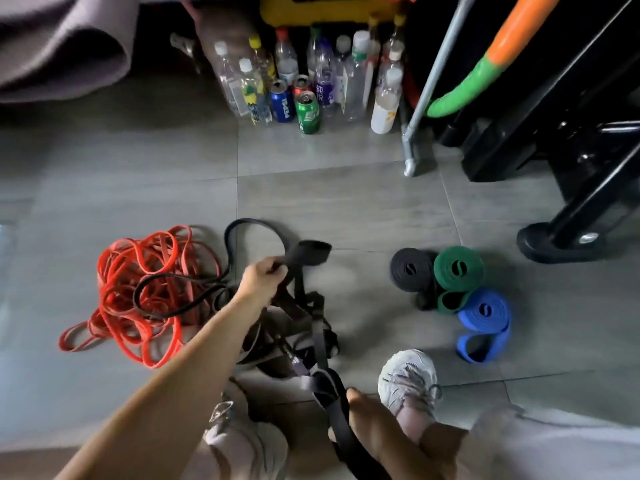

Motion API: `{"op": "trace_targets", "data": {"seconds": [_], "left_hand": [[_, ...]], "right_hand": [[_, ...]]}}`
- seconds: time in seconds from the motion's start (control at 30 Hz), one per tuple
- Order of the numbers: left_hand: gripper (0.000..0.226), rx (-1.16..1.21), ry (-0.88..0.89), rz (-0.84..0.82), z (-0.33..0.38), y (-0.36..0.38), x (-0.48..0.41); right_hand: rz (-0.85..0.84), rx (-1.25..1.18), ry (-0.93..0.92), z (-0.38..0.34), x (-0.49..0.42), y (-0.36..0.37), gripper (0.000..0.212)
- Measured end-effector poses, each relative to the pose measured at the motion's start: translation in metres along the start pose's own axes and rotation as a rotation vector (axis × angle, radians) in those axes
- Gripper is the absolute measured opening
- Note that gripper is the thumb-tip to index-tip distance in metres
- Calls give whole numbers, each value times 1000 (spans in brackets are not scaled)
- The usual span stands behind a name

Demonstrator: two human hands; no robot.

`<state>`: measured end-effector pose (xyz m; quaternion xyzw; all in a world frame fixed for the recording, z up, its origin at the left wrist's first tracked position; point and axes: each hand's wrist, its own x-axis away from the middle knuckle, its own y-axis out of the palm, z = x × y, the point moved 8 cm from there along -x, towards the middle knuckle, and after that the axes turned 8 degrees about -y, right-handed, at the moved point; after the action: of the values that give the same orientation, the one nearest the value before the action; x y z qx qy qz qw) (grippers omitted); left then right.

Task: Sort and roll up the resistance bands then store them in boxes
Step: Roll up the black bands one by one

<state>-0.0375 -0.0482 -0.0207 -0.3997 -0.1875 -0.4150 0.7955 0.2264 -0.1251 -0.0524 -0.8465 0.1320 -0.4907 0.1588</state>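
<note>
**Black band (310, 252) held at two places**

Tiled floor (329, 202) lies open up to the far bottles (325, 81). Red band heap (138, 292) sprawls left. The black band tangles at centre, left hand (263, 277) clenched on its loop, right hand (367, 420) gripping its near end. Three rolled bands (457, 268) touch at right.

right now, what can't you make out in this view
- Boxes: none within the head view's edges.
- Black band tangle: motion-blurred, partly behind the left forearm; count unclear.
- Right hand: fingers out of sight round the black strap it holds.
- Red band pile: overlapping loops; count unclear.
</note>
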Motion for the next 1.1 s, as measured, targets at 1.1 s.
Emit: {"op": "trace_targets", "data": {"seconds": [1.1], "left_hand": [[27, 1013, 533, -28, 267, -282, 253]], "right_hand": [[288, 203, -142, -80, 118, -32, 30]]}}
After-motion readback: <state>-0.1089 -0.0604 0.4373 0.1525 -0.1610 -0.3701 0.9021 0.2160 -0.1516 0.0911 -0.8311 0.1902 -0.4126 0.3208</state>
